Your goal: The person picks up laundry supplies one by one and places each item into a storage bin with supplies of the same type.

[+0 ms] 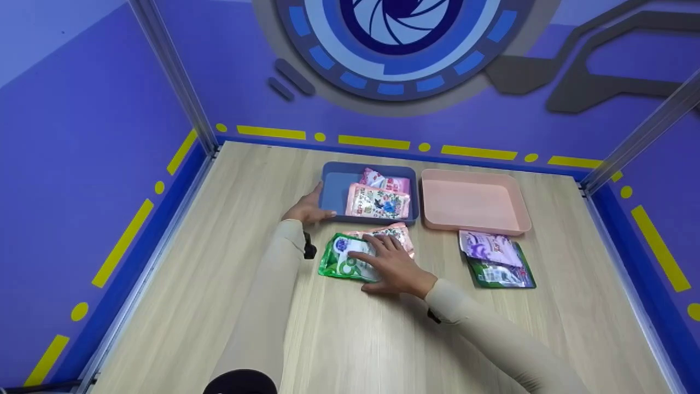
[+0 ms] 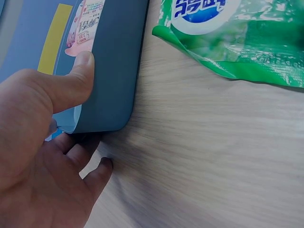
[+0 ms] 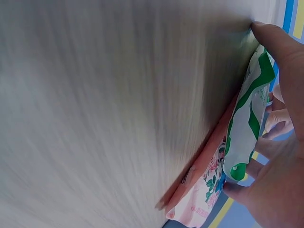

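My left hand grips the left end of a blue tray, its thumb over the rim and the other fingers outside and below the wall. Inside the tray lie a floral pink-and-white packet and, partly beneath it, a brighter pink packet. In front of the tray, my right hand lies with spread fingers over a green-and-white packet. That packet overlaps another floral pink packet, part of which the hand hides. In the right wrist view the thumb tip is right at the table surface.
Right of the blue tray stands a pink tray. In front of it a purple packet lies partly over a dark green packet. Blue-purple panels border the wooden table at the back and sides.
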`<state>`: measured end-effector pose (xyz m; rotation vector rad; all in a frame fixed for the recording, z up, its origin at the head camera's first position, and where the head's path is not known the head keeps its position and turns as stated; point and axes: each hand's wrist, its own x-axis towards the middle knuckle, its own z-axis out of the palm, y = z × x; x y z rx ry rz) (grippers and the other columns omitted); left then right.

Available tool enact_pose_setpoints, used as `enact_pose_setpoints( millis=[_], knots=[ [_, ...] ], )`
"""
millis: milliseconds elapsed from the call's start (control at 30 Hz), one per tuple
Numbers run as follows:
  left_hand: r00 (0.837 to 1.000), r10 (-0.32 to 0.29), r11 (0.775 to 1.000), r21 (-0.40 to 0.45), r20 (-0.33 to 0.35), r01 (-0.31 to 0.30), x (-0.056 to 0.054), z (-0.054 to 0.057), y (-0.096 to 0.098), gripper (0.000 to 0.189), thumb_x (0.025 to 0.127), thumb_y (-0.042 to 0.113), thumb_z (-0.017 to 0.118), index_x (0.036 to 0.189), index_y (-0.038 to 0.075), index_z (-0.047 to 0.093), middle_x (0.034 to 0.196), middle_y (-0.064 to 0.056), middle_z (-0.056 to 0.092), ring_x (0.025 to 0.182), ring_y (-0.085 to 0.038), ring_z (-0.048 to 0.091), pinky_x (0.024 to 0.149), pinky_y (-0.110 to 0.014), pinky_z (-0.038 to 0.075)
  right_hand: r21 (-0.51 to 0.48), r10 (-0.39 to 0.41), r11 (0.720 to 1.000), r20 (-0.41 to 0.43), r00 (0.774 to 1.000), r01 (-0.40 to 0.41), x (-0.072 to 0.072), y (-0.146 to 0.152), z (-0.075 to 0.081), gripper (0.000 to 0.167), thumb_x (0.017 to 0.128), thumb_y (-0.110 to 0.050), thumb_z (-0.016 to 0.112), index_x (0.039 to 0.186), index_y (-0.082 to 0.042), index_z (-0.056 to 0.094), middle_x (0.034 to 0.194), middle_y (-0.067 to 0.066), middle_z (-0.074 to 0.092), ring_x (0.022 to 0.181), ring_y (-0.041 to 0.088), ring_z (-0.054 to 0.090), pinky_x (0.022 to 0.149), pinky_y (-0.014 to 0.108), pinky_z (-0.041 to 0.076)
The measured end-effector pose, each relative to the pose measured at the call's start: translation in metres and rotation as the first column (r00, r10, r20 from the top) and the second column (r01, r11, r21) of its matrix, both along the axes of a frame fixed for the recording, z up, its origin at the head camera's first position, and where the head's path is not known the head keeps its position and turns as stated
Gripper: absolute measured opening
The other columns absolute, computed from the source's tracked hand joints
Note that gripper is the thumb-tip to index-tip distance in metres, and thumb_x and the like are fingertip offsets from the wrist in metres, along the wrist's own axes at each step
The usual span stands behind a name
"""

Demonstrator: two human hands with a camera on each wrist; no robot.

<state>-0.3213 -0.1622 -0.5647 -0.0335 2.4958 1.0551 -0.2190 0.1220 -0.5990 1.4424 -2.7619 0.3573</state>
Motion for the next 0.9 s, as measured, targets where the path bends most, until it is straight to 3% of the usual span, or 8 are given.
enact_pose_setpoints(
  millis=[900],
  knots=[
    [1.0,0.019,1.0,0.014,0.008,-0.019,0.0008,0.0,0.0011,0.101,0.099,0.031,0.069,0.167,0.02,-0.005,0.171,-0.016,0.011,0.156,-0.036,0.014,0.126,-0.049,0.017,0.005,-0.008,1.0,0.022,1.0,0.008,0.0007,-0.0006,0.0013,0.078,0.084,-0.057,0.079,0.153,-0.032,0.05,0.16,0.021,0.035,0.143,0.044,0.035,0.115,0.068,0.027]
  ],
)
